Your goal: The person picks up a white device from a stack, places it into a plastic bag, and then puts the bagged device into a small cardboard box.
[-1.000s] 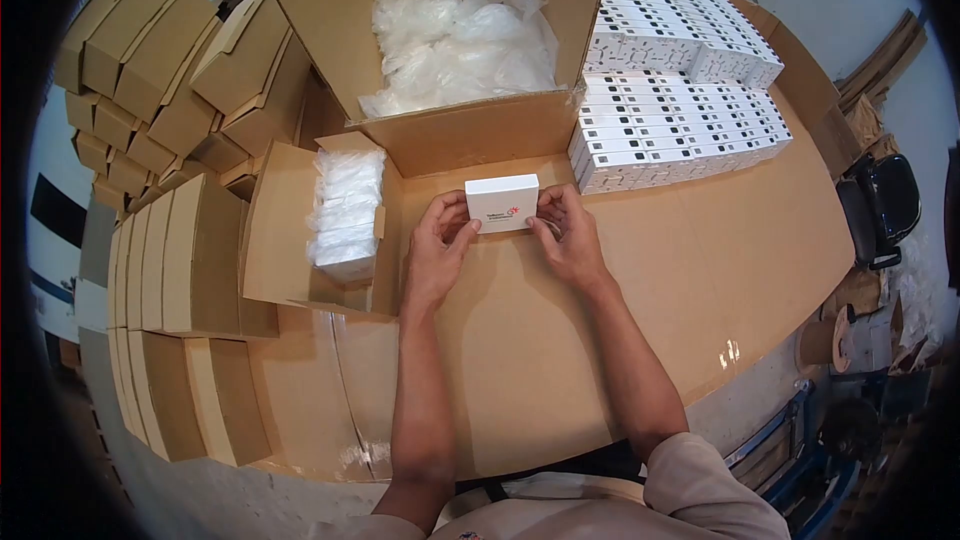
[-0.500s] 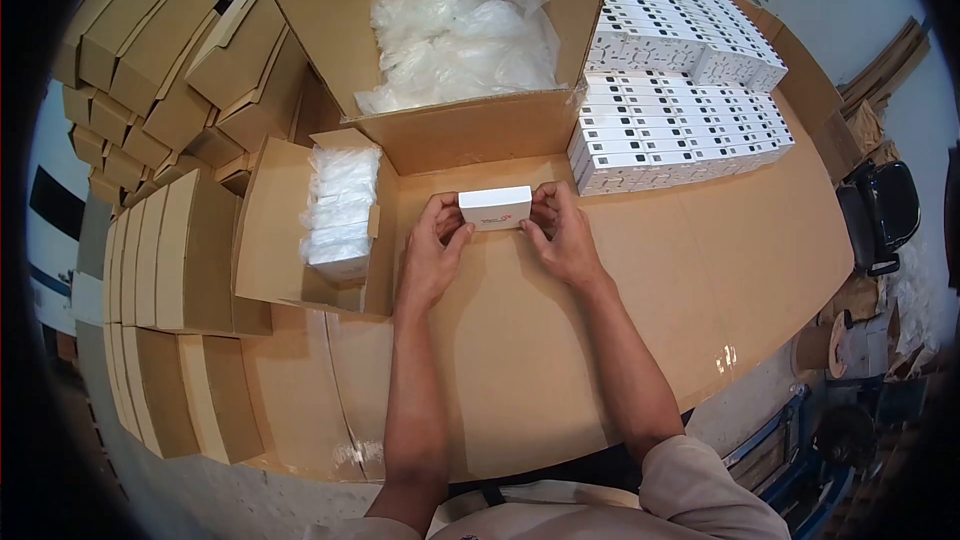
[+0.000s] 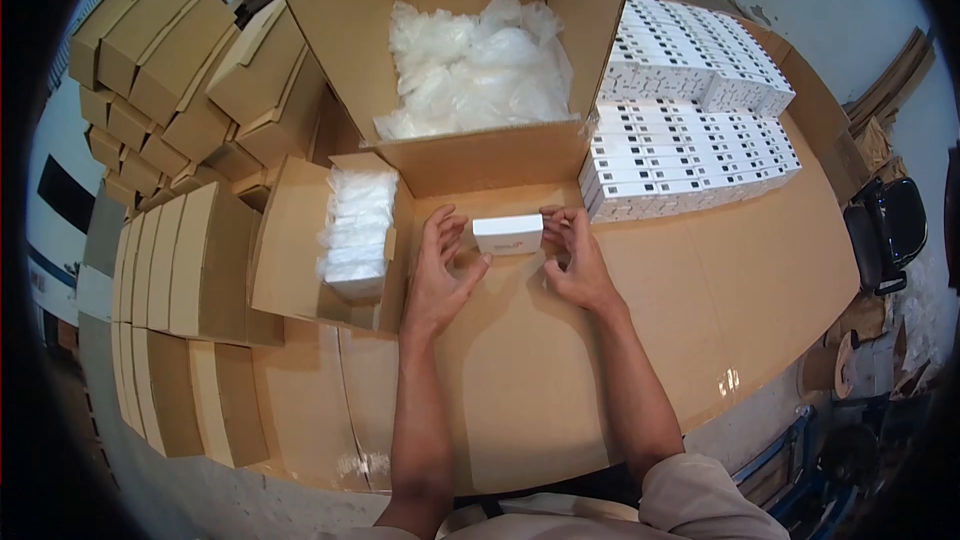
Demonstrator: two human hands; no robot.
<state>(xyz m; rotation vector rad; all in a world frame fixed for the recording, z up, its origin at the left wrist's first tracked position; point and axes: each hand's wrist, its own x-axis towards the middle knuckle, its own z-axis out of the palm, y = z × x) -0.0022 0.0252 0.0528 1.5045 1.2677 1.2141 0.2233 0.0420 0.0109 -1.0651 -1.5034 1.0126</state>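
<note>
A small white box with a little red print on its front stands on the cardboard surface in front of me. To its left is my left hand, fingers spread and curved, the thumb tip close to the box's lower left corner. My right hand is on the other side with its thumb and fingers apart, the fingertips by the upper right edge. Neither hand grips the box. At left, an open carton holds a row of white boxes in clear plastic wrapping.
Behind the small box, a large open carton contains crumpled clear plastic bags. Stacked white boxes fill the back right. Brown cartons are piled along the left. A black chair stands beyond the right table edge.
Both hands have let go of the small white box and their fingers have spread away from its sides. The whole view has shifted, so things appear slightly lower and further right.
</note>
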